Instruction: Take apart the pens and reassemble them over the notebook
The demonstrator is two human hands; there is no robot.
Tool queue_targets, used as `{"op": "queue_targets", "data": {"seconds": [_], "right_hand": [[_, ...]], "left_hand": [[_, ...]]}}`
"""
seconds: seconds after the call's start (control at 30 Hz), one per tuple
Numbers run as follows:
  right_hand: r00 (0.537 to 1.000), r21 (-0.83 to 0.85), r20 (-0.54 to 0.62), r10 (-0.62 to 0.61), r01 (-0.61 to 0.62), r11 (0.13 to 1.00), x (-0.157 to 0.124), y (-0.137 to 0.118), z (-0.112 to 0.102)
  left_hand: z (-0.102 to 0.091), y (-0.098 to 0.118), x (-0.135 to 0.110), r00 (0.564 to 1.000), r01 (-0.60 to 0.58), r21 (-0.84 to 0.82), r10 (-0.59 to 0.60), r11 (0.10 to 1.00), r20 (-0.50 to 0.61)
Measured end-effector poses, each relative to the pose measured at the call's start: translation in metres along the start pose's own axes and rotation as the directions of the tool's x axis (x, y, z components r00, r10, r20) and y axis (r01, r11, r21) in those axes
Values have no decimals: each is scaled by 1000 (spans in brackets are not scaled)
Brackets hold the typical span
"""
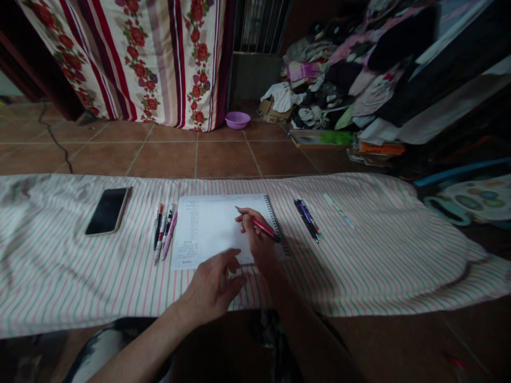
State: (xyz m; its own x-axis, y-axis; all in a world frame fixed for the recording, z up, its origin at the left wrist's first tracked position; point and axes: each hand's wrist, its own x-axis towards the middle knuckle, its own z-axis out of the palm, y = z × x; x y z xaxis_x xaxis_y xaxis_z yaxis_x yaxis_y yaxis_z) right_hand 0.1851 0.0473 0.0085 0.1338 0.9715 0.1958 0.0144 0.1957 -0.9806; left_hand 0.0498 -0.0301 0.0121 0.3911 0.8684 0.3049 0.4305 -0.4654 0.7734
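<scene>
A spiral notebook (211, 226) lies open on a pink-striped cloth (359, 266) spread over the tiled floor. My right hand (257, 236) rests on the page, fingers closed round a red pen (261, 226) whose tip touches the paper. My left hand (213, 287) lies at the notebook's near edge, thumb and fingers loosely apart, pressing on the page corner and holding nothing.
Left of the notebook lie several pens (163, 234) and a dark phone (107, 211). Two pens (307, 219) and a pale pen (338, 211) lie to the right. A floral curtain (147, 58), purple bowl (237, 120) and clothes pile (343, 74) stand beyond.
</scene>
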Motion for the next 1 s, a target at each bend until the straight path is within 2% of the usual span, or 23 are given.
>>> {"op": "queue_targets", "data": {"seconds": [0.1,0.2,0.33,0.47,0.57,0.7,0.83,1.0], "right_hand": [[993,114,9,119,-119,986,1,2,3],[972,128,78,220,-228,965,-4,4,9],[944,7,232,234,-242,970,-15,8,18],[921,-139,312,235,-201,970,-25,10,20],[931,-258,306,200,-121,958,-29,11,20],[960,-392,238,147,-43,919,-29,10,20],[960,-452,262,96,34,891,-29,12,21],[964,-494,257,63,75,866,-28,12,21]], "left_hand": [[7,4,-9,966,-204,158,172,966,195],[12,6,-15,935,-269,228,196,936,296],[11,6,-19,966,-224,361,157,905,207],[8,5,-25,981,-192,496,160,847,106],[8,3,-30,986,-165,593,150,788,76],[10,-2,-36,993,-119,685,104,718,64],[11,-5,-37,990,-144,702,103,697,101],[11,-7,-38,988,-152,726,81,671,132]]}}
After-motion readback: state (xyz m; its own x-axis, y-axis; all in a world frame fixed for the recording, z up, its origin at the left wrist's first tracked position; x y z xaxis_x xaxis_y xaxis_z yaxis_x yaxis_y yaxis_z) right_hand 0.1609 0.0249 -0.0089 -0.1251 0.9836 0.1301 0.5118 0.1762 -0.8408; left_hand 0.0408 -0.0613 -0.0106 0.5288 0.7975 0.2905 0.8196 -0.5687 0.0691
